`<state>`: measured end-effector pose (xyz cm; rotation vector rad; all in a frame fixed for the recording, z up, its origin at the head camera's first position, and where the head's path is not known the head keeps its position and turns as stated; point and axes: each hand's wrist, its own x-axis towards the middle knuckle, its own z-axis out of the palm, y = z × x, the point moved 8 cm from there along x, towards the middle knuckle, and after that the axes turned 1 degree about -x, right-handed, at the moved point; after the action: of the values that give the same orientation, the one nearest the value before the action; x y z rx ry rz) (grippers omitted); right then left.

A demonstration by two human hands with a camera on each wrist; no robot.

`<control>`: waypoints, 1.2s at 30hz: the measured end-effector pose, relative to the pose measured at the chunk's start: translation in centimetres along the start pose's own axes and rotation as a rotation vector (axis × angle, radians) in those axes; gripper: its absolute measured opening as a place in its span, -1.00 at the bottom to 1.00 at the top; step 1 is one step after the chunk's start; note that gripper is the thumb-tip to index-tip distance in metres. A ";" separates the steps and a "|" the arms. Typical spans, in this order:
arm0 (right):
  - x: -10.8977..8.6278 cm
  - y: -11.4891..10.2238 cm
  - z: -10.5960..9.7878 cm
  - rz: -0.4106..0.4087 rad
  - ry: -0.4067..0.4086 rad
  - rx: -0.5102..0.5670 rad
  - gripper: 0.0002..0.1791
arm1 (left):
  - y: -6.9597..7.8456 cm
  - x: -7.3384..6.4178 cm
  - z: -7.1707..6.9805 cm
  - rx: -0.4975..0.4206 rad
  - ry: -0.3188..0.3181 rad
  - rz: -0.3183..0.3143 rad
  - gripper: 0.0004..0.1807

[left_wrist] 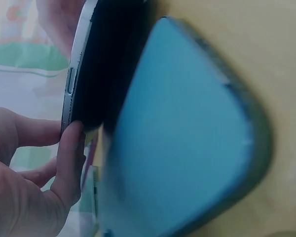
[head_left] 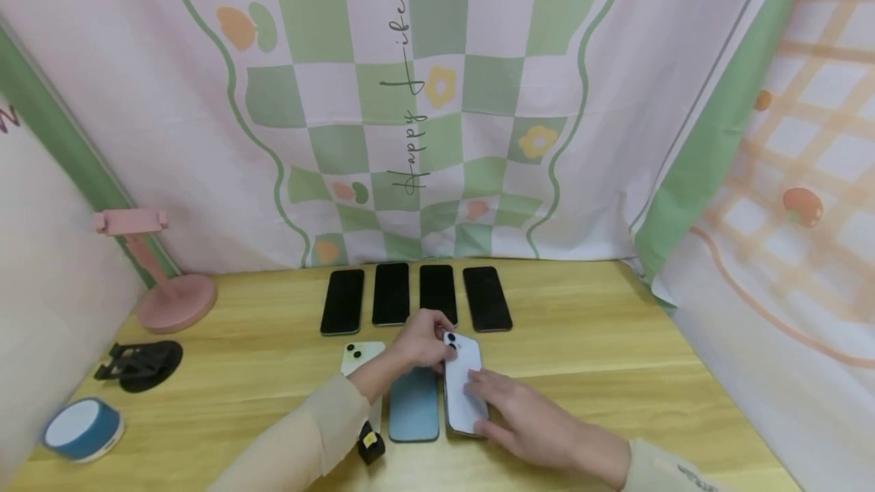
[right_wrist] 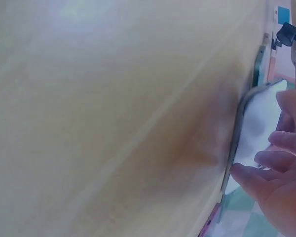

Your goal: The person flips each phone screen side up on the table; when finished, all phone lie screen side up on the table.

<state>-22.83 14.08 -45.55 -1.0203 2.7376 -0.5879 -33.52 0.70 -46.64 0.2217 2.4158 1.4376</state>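
A white smartphone (head_left: 468, 389), camera side up, is tilted with its left edge raised off the table. My left hand (head_left: 421, 340) pinches it near the camera end; in the left wrist view the thumb and fingers (left_wrist: 71, 148) grip its edge, and its dark underside shows. My right hand (head_left: 536, 420) touches the phone's right side with extended fingers, which the right wrist view shows against the pale back (right_wrist: 256, 131). Left of it lies a blue smartphone (head_left: 413, 408), partly under my left wrist. A pale yellow smartphone (head_left: 361, 355) is mostly hidden by my left forearm.
Several black-screened smartphones (head_left: 392, 294) form a row along the table's back. On the left stand a pink phone stand (head_left: 176, 302), a black folding stand (head_left: 146, 367) and a blue-and-white round object (head_left: 82, 430). Behind the wooden table (head_left: 581, 310) hangs a checkered curtain (head_left: 328, 29).
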 end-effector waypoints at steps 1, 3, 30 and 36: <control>0.0 0.0 -0.3 0.002 0.017 0.011 -0.44 | 0.2 0.1 -0.1 0.009 -0.001 0.001 -0.66; 0.0 0.0 -1.0 0.010 0.050 0.035 -0.47 | 0.8 0.2 -0.2 0.029 -0.005 -0.002 -0.67; -1.2 3.3 -0.9 0.370 0.150 0.957 -0.40 | 5.8 1.2 2.3 0.474 0.032 0.125 -0.88; -1.7 3.6 -0.4 0.426 0.179 1.022 -0.32 | 5.0 0.9 2.9 0.329 0.036 0.179 -0.67</control>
<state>-23.81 17.77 -46.64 -0.1350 2.1181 -1.7456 -33.55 5.74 -43.74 0.5032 2.7112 1.1090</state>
